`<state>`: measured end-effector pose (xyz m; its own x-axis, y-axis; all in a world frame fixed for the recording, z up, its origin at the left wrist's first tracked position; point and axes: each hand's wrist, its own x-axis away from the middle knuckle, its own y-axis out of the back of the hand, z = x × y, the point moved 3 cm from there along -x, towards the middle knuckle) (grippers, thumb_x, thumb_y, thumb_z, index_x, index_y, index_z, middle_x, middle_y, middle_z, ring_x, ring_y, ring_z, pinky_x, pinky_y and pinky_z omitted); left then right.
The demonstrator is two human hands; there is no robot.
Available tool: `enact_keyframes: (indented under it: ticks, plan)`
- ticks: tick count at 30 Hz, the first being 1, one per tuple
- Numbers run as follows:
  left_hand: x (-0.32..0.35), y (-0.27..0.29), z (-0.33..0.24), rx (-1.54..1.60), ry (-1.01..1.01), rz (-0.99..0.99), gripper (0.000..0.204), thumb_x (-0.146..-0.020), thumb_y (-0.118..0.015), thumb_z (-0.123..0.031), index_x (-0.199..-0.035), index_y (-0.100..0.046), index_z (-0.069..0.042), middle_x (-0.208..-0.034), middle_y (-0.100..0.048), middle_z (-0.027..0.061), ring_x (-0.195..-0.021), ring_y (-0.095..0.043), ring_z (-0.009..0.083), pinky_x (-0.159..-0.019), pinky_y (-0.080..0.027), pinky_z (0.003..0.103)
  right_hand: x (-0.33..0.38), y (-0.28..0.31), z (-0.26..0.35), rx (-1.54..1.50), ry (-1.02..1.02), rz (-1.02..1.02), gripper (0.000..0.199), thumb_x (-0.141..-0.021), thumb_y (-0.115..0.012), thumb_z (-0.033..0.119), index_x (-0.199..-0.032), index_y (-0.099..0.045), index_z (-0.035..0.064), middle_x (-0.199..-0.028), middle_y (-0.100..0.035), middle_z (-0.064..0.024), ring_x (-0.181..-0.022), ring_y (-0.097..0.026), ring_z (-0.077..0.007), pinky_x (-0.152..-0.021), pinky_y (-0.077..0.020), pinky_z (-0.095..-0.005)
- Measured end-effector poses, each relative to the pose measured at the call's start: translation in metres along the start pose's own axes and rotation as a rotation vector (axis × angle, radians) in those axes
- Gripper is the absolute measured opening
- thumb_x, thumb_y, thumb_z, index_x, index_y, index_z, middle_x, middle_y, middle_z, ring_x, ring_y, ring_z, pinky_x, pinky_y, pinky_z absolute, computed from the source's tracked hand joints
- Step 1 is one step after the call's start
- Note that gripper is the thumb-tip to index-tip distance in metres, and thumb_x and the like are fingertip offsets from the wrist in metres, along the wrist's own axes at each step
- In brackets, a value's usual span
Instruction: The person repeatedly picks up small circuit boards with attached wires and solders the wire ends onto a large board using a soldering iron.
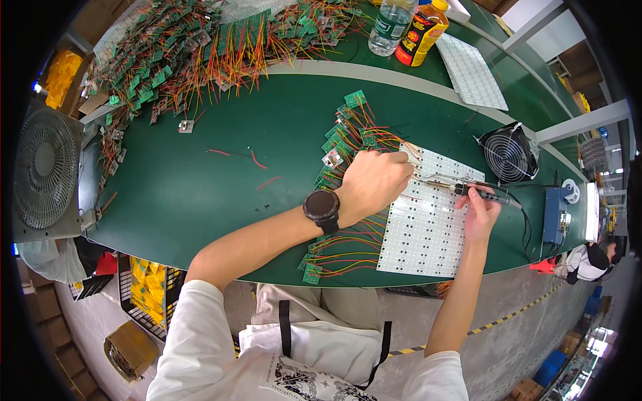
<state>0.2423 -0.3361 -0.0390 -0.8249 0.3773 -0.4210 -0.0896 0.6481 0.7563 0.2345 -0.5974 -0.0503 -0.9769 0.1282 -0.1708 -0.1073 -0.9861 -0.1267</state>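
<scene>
A white panel [421,234] dotted with rows of small round spots lies flat on the green table. My right hand [480,210] grips a soldering iron [491,194] by its dark handle, its metal tip pointing left over the panel. Across the panel's upper left edge reaches my left hand [376,182], closed, fingertips pinched near the iron's tip; what they hold is too small to make out. Small green circuit boards [328,177] with red and yellow wires line the panel's left side, some hidden beneath my left hand and wrist.
A large heap of wired circuit boards [174,53] covers the back left. Behind stand a clear bottle [390,28] and a yellow-capped bottle [420,35], near another white panel [471,72]. At right are a small black fan [507,155] and a blue box [555,214] with a cable.
</scene>
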Motion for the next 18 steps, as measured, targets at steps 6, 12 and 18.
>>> enact_keyframes:
  ticks: [6,12,18]
  plan:
    - [-0.0015,-0.0023,-0.0016,-0.03,0.002,0.025,0.008,-0.081,-0.062,-0.014,-0.077,-0.067,-0.009,-0.077,-0.061,0.0025,-0.063,-0.063,0.0257,-0.053,-0.05,0.039,0.0,0.0044,-0.001,0.016,0.005,0.02,0.019,-0.085,-0.066,0.005,-0.097,-0.062,-0.0095,-0.081,-0.065,-0.0146,-0.056,-0.062,-0.0209,-0.053,-0.0496,-0.0304]
    - [-0.0005,-0.0033,0.0008,-0.059,0.002,0.04,0.009,-0.082,-0.062,-0.015,-0.077,-0.066,-0.009,-0.078,-0.061,0.0024,-0.063,-0.063,0.0258,-0.053,-0.05,0.039,0.0,0.0008,0.0001,0.028,0.012,0.028,0.02,-0.085,-0.066,0.005,-0.097,-0.063,-0.0095,-0.082,-0.066,-0.0143,-0.056,-0.062,-0.0202,-0.054,-0.0493,-0.0297]
    - [-0.0009,-0.003,0.0002,-0.036,-0.009,0.028,0.01,-0.083,-0.061,-0.015,-0.076,-0.065,-0.008,-0.077,-0.06,0.0033,-0.063,-0.063,0.0266,-0.053,-0.049,0.04,-0.0004,0.0064,-0.0045,0.069,-0.016,0.052,0.02,-0.086,-0.066,0.007,-0.099,-0.061,-0.0083,-0.084,-0.065,-0.0149,-0.057,-0.06,-0.0199,-0.055,-0.0491,-0.0322]
